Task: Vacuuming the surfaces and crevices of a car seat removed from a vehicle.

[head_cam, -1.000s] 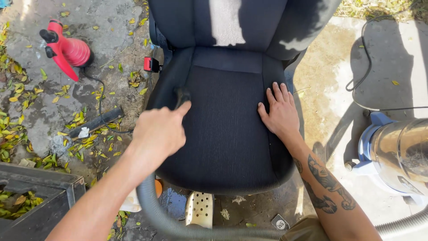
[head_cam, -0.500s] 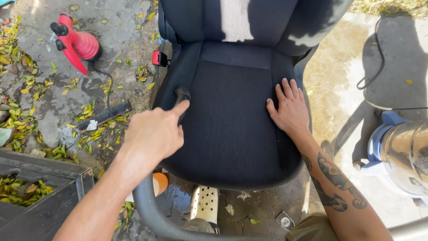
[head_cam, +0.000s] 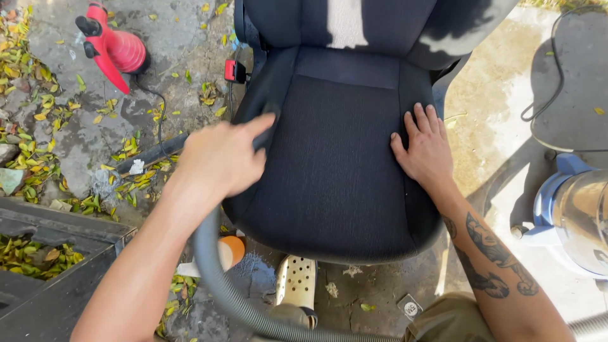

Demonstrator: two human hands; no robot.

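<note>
- While the left hand [head_cam: 221, 158] is closed around the dark vacuum nozzle [head_cam: 265, 126], forefinger stretched along it, the nozzle tip presses the car seat cushion [head_cam: 335, 164] at about nine o'clock of the cushion, close to the side bolster.
- Judging by its look, the nozzle is stiff, light plastic, best gripped near the tip as it is here; the grey ribbed hose [head_cam: 221, 278] trailing from it towards six o'clock looks bendy and will likely drag a little on the wrist.
- At three o'clock of the cushion, the right hand [head_cam: 425, 149] lies flat and open, fingers spread and pointing to twelve, holding nothing, palm pressed on the soft dark fabric.
- Both forearms come in from the bottom edge; the right one is tattooed, the left is bare and angled up to the right.
- Beyond the seat, a red buckle [head_cam: 234, 71] sits at its ten o'clock corner.
- A red blower tool [head_cam: 114, 47] lies on the leaf-strewn concrete at eleven o'clock.
- A blue and steel vacuum canister [head_cam: 570, 215] stands at four o'clock.
- A pale perforated clog [head_cam: 296, 282] rests at six o'clock.
</note>
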